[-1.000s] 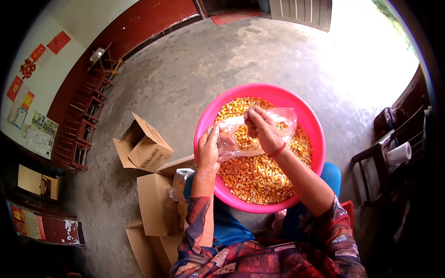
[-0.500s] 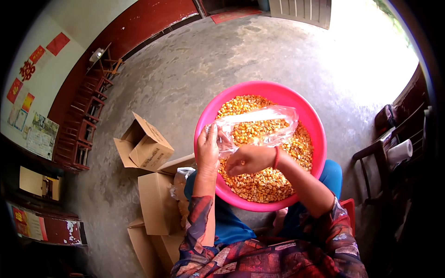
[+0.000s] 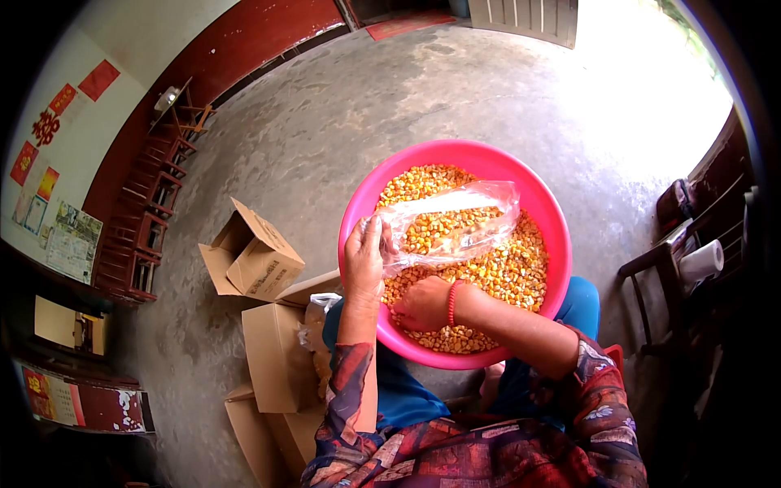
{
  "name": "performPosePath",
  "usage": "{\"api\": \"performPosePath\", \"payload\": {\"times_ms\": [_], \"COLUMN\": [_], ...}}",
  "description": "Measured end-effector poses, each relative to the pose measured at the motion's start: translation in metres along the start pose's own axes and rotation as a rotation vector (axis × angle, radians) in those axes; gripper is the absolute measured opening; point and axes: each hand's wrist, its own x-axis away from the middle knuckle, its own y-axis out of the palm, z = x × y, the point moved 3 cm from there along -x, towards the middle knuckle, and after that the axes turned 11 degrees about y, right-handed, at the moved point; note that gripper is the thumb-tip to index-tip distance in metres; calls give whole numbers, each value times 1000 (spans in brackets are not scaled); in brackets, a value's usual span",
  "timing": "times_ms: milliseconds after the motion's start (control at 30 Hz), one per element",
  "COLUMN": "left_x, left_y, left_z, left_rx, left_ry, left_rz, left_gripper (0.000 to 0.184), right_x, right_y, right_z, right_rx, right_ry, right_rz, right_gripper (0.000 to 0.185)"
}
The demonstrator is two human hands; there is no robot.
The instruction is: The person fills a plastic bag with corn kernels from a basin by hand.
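A large pink basin (image 3: pixel 561 244) rests at my lap, holding loose yellow-orange corn kernels (image 3: pixel 521 268). My left hand (image 3: pixel 364 259) is over the basin's left side, its fingers closed on the edge of a clear plastic bag (image 3: pixel 455 224). The bag stretches rightward over the corn, and kernels show through it. Below the bag, my right hand (image 3: pixel 425 304), with a red bracelet at the wrist, reaches down into the kernels near the basin's lower left. Its fingertips are hidden, so what they hold cannot be seen.
Open cardboard boxes (image 3: pixel 272 358) stand left of my legs, with a clear bag (image 3: pixel 317 313) in one. Wooden stools (image 3: pixel 146 224) line the left wall. At right a chair (image 3: pixel 655 276) bears a white paper roll (image 3: pixel 701 262).
My right hand has moved from the bag down to the corn at the basin's lower left. My left hand keeps its grip on the bag, which now hangs unheld on its right side.
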Motion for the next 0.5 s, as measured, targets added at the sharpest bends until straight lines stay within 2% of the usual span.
{"api": "performPosePath", "payload": {"times_ms": [33, 167, 267, 367, 400, 500], "left_x": [0, 0, 1, -1, 0, 1], "left_y": [-1, 0, 1, 6, 8, 12], "left_z": [0, -1, 3, 3, 2, 1], "left_rx": [-5, -5, 51, 2, 1, -82], "left_ry": [-6, 20, 7, 34, 32, 75], "left_rz": [5, 3, 45, -11, -11, -142], "left_gripper": [21, 22, 19, 18, 18, 23], "right_x": [0, -5, -6, -6, -5, 0], "right_y": [1, 3, -12, -21, -23, -31], "right_z": [1, 5, 10, 17, 18, 17], "right_rx": [56, 54, -109, -650, -652, -661], "right_ry": [66, 85, -9, -180, -179, -148], "right_rz": [-67, -91, -35, -17, -17, -207], "right_gripper": [25, 29, 26, 20, 20, 21]}}
